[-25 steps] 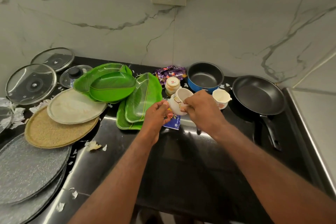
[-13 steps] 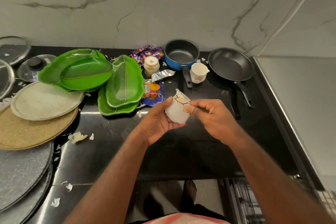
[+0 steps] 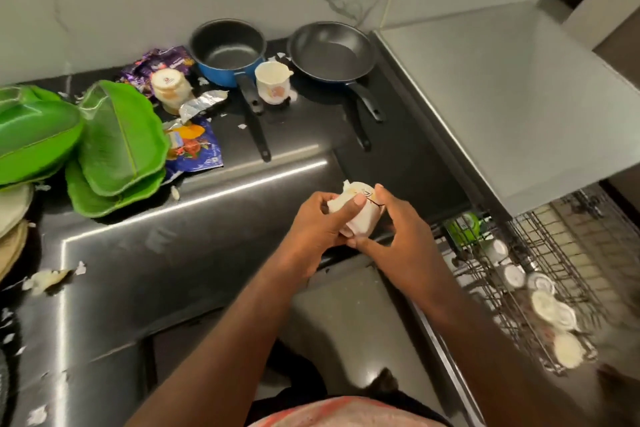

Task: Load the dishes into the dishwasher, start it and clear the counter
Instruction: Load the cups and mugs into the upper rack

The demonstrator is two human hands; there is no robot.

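Marble wall backs a dark counter (image 3: 173, 253), and to its right a wire dishwasher rack (image 3: 571, 253) is pulled out below the worktop edge.

Head view: loading looks begun but far from finished. Several pale upturned cups (image 3: 543, 305) and something green (image 3: 464, 227) already sit in the rack. Most of the load waits on the counter: a stack of green leaf-shaped plates (image 3: 117, 142) at the left, a blue saucepan (image 3: 227, 52) and a frying pan (image 3: 332, 52) against the wall, with a second cup (image 3: 273, 83) between their handles. Wrappers (image 3: 194, 149), a small jar (image 3: 171, 88) and paper scraps (image 3: 45, 279) have yet to be cleared. Nothing shows the machine started; I judge that step is some way off.

The white cup (image 3: 360, 218) being handled is off the surface, above the counter's front edge and left of the rack. The left hand (image 3: 318, 232) wraps its fingers round one side, thumb across the front. The right hand (image 3: 401, 239) grasps the other side, so the cup sits clasped between both palms, tilted, its mouth facing away
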